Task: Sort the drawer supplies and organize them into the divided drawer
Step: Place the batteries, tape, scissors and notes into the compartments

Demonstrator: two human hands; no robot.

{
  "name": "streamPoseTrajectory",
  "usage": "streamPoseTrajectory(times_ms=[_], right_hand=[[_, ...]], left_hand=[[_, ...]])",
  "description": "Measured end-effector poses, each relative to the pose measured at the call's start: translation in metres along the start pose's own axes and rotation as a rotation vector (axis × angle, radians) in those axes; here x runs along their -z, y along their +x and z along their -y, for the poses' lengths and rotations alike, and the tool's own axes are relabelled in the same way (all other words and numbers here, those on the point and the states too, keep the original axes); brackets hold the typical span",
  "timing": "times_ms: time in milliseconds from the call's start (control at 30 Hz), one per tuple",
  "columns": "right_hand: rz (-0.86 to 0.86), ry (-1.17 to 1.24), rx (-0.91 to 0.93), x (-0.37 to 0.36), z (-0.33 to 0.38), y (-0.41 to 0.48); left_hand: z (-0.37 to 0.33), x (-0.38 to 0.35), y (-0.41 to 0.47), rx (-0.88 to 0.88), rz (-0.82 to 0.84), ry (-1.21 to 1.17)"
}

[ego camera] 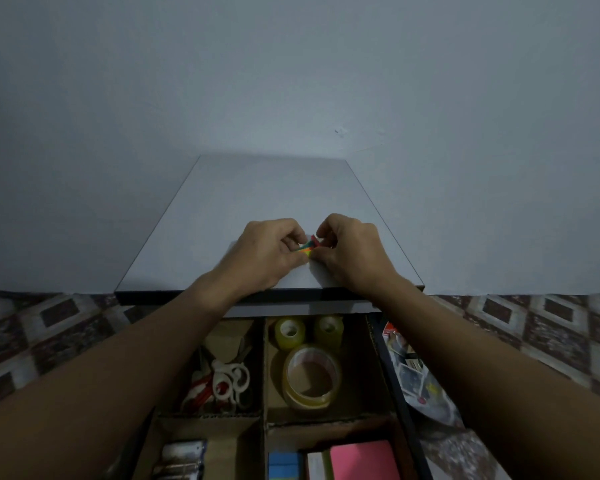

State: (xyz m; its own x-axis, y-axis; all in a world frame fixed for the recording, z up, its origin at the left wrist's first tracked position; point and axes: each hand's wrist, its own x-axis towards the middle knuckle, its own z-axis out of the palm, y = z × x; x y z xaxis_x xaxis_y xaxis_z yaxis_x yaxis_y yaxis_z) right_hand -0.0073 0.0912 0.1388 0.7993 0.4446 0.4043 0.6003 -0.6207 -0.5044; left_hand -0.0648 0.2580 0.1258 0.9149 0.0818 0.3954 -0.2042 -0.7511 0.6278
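Note:
On the white cabinet top (pixel 250 202) my left hand (pixel 271 251) and my right hand (pixel 350 251) meet, and both pinch a small multicoloured pad of sticky flags (pixel 308 247) between their fingertips. Most of the pad is hidden by my fingers. Below, the divided cardboard drawer (pixel 264 375) stands pulled out. Scissors (pixel 222 382) lie in its left compartment. Two small yellow tape rolls (pixel 290 332) and a large clear tape roll (pixel 311 377) fill the middle one. Nearer me are batteries (pixel 182 452), a blue pad (pixel 284 464) and a pink sticky-note pad (pixel 361 459).
A plastic bag with loose cards and small items (pixel 413 375) lies on the floor to the right of the drawer. Patterned floor tiles (pixel 49 327) spread on both sides. A bare pale wall (pixel 291 81) rises behind the cabinet.

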Motion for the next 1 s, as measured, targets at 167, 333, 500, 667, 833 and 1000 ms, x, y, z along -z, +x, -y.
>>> streamPoseTrajectory(times_ms=[167, 333, 500, 667, 833, 1000], right_hand=[[0.056, 0.007, 0.002, 0.002, -0.002, 0.002], [0.146, -0.027, 0.037, 0.005, -0.001, 0.004], [0.200, -0.048, 0.060, 0.006, 0.003, 0.006], [0.260, -0.072, 0.059, 0.010, 0.007, 0.009], [0.270, -0.064, 0.054, 0.011, 0.008, 0.009], [0.308, -0.084, 0.066, 0.011, 0.010, 0.012]], left_hand=[[-0.001, 0.000, -0.003, -0.041, -0.011, 0.072], [-0.004, 0.003, -0.005, -0.008, -0.031, 0.066], [-0.009, 0.008, -0.004, 0.037, 0.000, 0.050], [-0.013, 0.013, -0.003, 0.060, 0.031, 0.056], [-0.015, 0.017, 0.000, 0.119, 0.052, 0.036], [-0.016, 0.015, 0.000, 0.159, 0.019, 0.022]])
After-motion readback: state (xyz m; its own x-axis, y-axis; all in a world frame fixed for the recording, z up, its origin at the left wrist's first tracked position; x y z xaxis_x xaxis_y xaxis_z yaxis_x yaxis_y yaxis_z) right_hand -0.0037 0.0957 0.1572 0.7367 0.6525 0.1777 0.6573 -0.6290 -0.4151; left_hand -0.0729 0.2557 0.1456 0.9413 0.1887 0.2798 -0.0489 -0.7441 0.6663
